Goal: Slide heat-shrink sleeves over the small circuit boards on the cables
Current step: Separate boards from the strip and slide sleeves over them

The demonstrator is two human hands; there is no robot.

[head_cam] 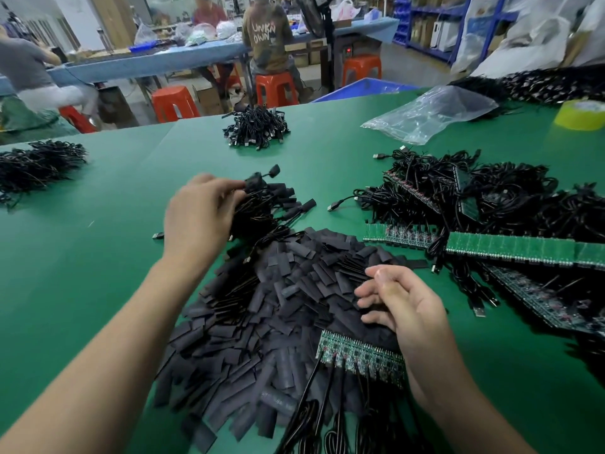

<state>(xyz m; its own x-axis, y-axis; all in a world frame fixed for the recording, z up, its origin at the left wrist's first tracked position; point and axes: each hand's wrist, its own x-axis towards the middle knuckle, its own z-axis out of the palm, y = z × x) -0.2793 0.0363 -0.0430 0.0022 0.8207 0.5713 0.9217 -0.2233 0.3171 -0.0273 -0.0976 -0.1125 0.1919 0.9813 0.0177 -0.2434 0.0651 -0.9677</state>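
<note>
From the head camera, the left hand (pixel 196 217) grasps a bundle (pixel 265 208) of sleeved cables at the far edge of the sleeves (pixel 262 322), probably to keep finished work clear. The right hand (pixel 406 309) hovers over the pile with curled fingers, just beyond the board strip (pixel 360 355). I cannot tell whether it pinches a sleeve.

On my feed I see the person's body only as two arms, bare from the frame edge to the fingertips. The left forearm (pixel 114 339) fills the lower left of the frame up to the left hand (pixel 196 217). The right forearm (pixel 465 411) comes in at lower right, ending in the right hand (pixel 402 306). Its thumbnail (pixel 381 276) is trimmed short and plain.
</note>
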